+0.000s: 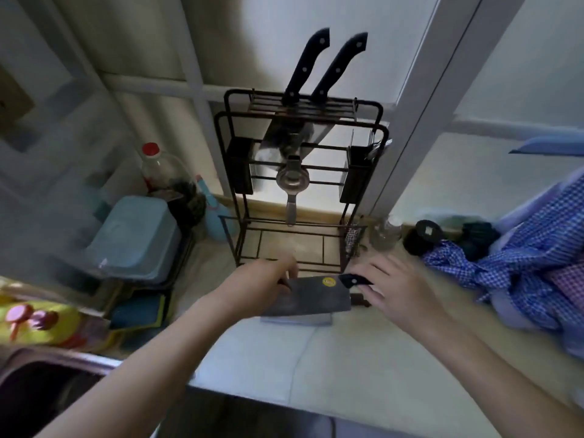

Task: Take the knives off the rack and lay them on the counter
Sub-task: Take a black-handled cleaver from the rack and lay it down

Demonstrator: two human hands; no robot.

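A black wire knife rack (300, 112) stands at the back of the counter (363, 358). Two black-handled knives (305, 69) (338, 69) stick up from its top slots. In front of the rack, a cleaver with a yellow sticker (311, 294) lies flat on top of another cleaver (297, 319), whose brown handle (360, 300) shows beneath. My left hand (262, 279) curls over the blade's left end. My right hand (398, 289) has the top cleaver's black handle (352, 280) between thumb and spread fingers. Both hands are blurred.
A metal strainer (290, 181) hangs in the rack. A blue tub (136, 235) and a red-capped bottle (155, 165) stand on the left, with a sink (41, 390) at lower left. Blue checked cloth (537, 257), a black lid (423, 237) and a glass jar (387, 233) lie on the right.
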